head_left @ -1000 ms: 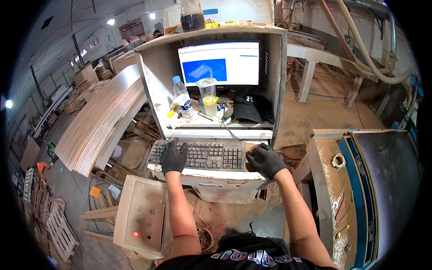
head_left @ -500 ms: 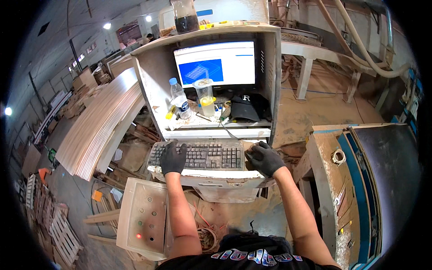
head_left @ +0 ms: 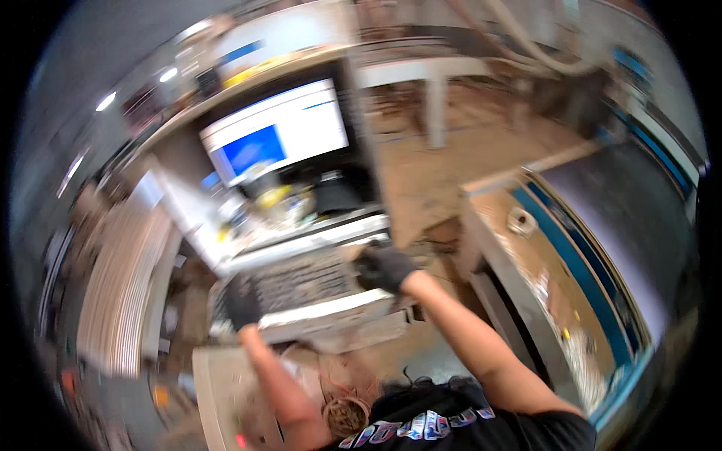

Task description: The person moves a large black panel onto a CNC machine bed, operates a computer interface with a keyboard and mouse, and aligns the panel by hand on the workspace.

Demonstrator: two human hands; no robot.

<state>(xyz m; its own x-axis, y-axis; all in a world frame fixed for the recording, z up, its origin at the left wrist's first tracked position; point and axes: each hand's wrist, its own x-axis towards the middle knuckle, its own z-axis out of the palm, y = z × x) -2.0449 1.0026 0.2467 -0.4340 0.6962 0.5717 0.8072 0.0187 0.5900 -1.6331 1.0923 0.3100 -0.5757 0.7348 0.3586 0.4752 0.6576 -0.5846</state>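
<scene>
Workshop floor (head_left: 481,124): brown and dusty, the whole view blurred.

Left hand (head_left: 242,299): black-gloved, lay over the left end of the keyboard; whether its fingers pressed keys could not be told. Right hand (head_left: 383,267): black-gloved, fingers bent, stood at the keyboard's right end; what lay beneath it could not be told. The two hands were apart, the keyboard's length between them.

Dark, dusty rectangular keyboard (head_left: 304,278): rested on a worn white ledge (head_left: 331,309) at the front of a pale, box-shaped cabinet (head_left: 179,199). Behind it, inside the cabinet: one wide black-framed monitor (head_left: 312,120), lit white with a blue panel; below the screen, one black cap (head_left: 335,195) and one clear cup with yellow in it (head_left: 272,197), smeared by blur.

Near the left forearm: one beige box (head_left: 214,376) with a red light. Farther left: one stack of pale, long boards (head_left: 124,289).

To the right: one bench with a brown top (head_left: 496,210), bearing a pale ring-shaped roll (head_left: 521,222); alongside, one large dark sheet (head_left: 617,195). Beyond the cabinet: one pale table (head_left: 436,113) on thick legs.
</scene>
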